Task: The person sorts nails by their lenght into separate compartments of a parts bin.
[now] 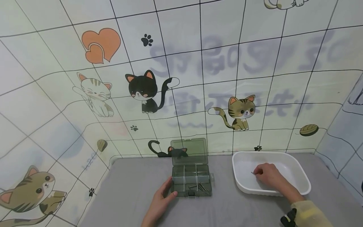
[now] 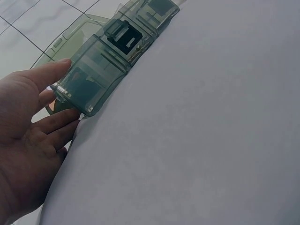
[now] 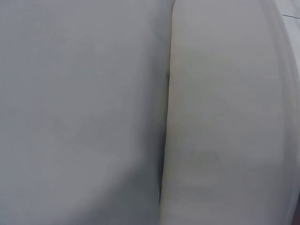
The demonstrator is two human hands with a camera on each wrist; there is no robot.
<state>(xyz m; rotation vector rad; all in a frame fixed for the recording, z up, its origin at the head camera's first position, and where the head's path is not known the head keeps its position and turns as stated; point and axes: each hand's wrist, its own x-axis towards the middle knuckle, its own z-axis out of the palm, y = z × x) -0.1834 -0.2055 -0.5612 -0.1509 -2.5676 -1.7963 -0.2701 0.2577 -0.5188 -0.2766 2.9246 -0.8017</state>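
A person's left hand [image 1: 161,200] holds a translucent green divided box [image 1: 190,180] at its seven-o'clock corner, thumb and fingers partly spread around it, on a gray surface [image 1: 127,183]. The lid [image 1: 195,152] stands raised at twelve o'clock; slim metal pieces [image 1: 202,188] lie in the five-o'clock compartment. At three o'clock from the box, the right hand [image 1: 267,175], fingertips drawn together, pinches a small thin piece [image 1: 252,172] over a white tray [image 1: 294,171]. A cat-patterned sheet [image 1: 190,66] rises behind, at twelve o'clock.

Faint lettering [image 1: 252,60] on the wall [image 1: 187,28] cannot be read
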